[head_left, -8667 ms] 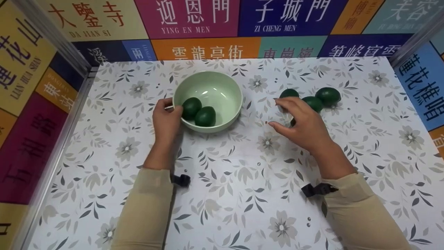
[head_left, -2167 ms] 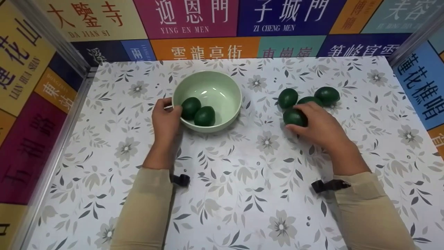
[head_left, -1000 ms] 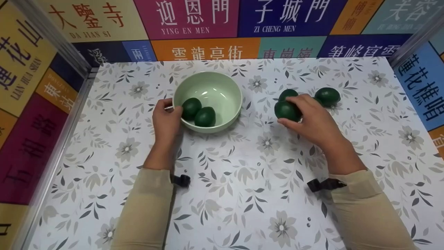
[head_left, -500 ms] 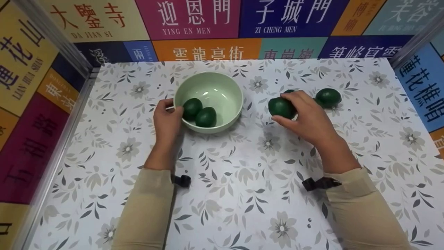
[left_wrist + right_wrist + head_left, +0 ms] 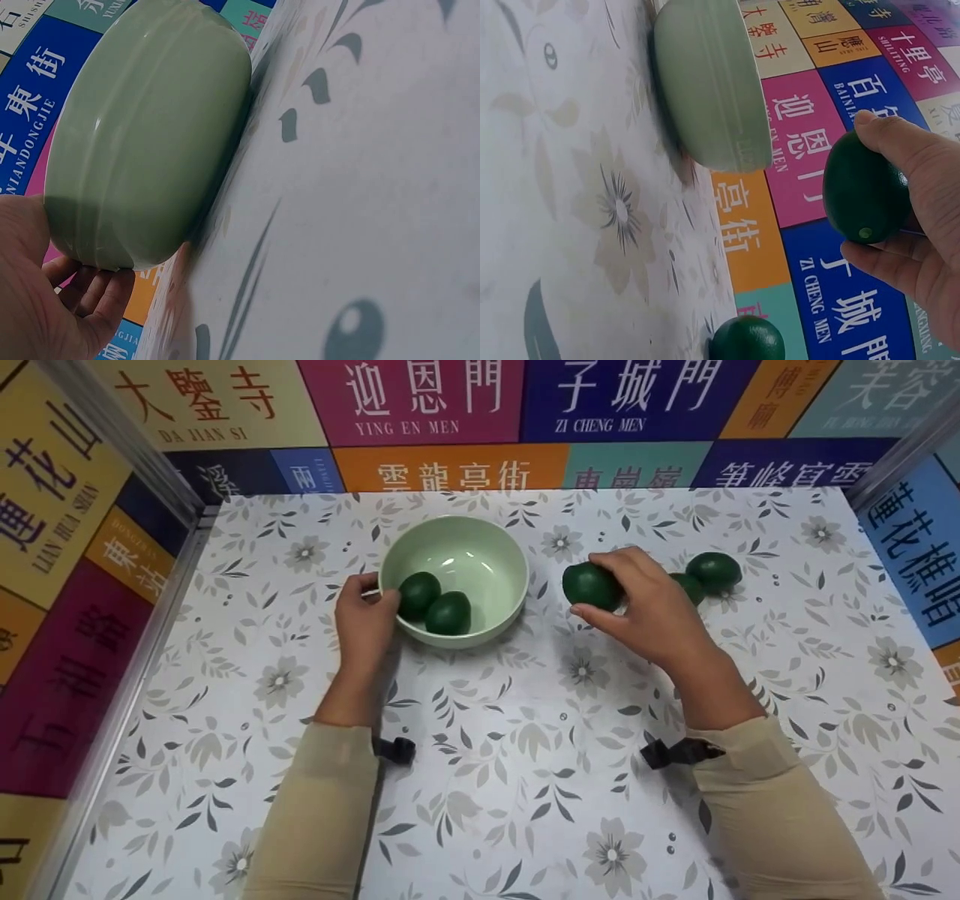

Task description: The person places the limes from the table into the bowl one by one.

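Note:
My left hand grips the left rim of a pale green bowl, thumb inside and fingers outside. In the left wrist view those fingers reach under the bowl's side. Two dark green, smooth egg-shaped fruits, a rear one and a front one, lie in the bowl. My right hand pinches a similar green fruit between thumb and fingers, above the table and right of the bowl. In the right wrist view, the held fruit shows a pale stem spot.
Behind my right hand lie two more green fruits, a farther one and a partly hidden one. The right wrist view shows a fruit on the table. Printed panels border the floral-covered table.
My right hand has taken hold of a green fruit from the group at right, lifted it and moved it left toward the bowl. The left hand and bowl stay in place.

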Available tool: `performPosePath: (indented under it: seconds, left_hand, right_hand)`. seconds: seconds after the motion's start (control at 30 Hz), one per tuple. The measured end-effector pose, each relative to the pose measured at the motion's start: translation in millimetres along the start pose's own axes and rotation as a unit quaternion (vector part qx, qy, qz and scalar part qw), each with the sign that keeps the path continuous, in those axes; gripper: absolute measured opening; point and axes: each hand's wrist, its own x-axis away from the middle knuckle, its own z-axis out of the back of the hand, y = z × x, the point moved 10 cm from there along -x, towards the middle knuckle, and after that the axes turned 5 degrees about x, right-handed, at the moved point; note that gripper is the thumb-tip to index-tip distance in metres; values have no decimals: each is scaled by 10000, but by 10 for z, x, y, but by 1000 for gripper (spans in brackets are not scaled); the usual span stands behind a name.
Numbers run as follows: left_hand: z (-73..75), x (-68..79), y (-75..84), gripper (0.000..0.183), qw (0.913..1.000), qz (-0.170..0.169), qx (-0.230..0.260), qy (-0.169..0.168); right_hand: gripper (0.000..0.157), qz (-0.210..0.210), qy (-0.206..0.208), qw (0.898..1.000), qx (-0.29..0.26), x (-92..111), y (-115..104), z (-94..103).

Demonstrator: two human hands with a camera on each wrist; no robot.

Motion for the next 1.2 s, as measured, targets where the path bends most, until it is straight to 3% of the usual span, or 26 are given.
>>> performPosePath:
  seconds: [0.47,0.67,1.0,1.2]
  left_hand:
    - [-2,-11,-16,31,10000,68,-30,-21]
    - [15,-11,8,32,9997,-29,-244,-56]
    - [10,4,-10,32,9996,99,-199,-145]
    - [7,-6,-8,31,9996,110,-230,-101]
  right_hand:
    - [62,41,-98,9998,-194,-117,-184,-127]
    - [63,213,11,9990,-405,-165,-304,-144]
    - [62,469,208,9964,-680,-250,-486,-196]
    - [64,407,167,9951,-888,-293,-527,-267]
